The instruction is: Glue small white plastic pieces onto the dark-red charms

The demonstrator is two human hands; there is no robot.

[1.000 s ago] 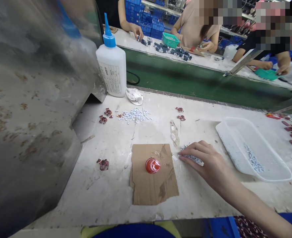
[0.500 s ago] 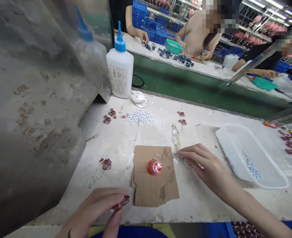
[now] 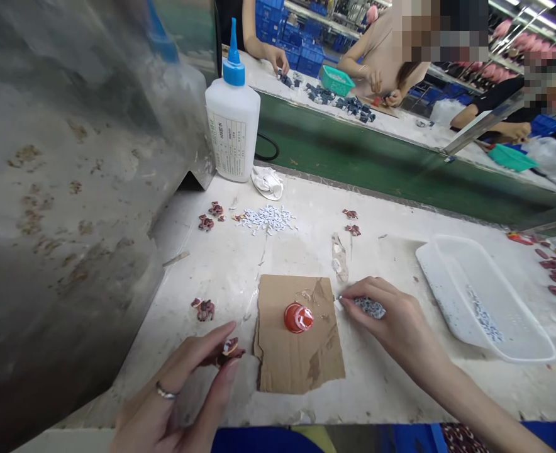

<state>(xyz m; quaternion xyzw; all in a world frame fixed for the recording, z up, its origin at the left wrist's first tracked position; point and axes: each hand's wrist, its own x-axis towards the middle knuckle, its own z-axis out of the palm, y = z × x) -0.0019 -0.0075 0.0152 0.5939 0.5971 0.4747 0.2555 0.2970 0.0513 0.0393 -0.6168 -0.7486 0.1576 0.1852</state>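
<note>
My left hand (image 3: pixel 183 384) pinches a small dark-red moulded piece (image 3: pixel 229 352) with pale and orange details between thumb and fingers, left of a cardboard sheet (image 3: pixel 268 371). On the cardboard sits a round, shiny red cap-like thing (image 3: pixel 299 318), with clear wet-looking smears near it. My right hand (image 3: pixel 391 314) is at the cardboard's right edge, thumb and forefinger closed on a tiny white piece (image 3: pixel 339 298). Beneath its curved fingers lies a pile of tiny pale-blue bits (image 3: pixel 370 307), partly covered by the hand.
Small white-blue parts (image 3: pixel 268 219) lie heaped further back. Dark-red pieces (image 3: pixel 205 309) lie in small groups. A white glue-type bottle (image 3: pixel 233 126) stands by a metal panel (image 3: pixel 70 189). A white tray (image 3: pixel 490 302) is at right. Co-workers' hands (image 3: pixel 278 60) are across the green divider (image 3: pixel 353 138).
My left hand has turned and opened its grasp a little, showing the dark-red piece's pale side. My right fingers have curled into a pinch near the cardboard. The view has shifted slightly.
</note>
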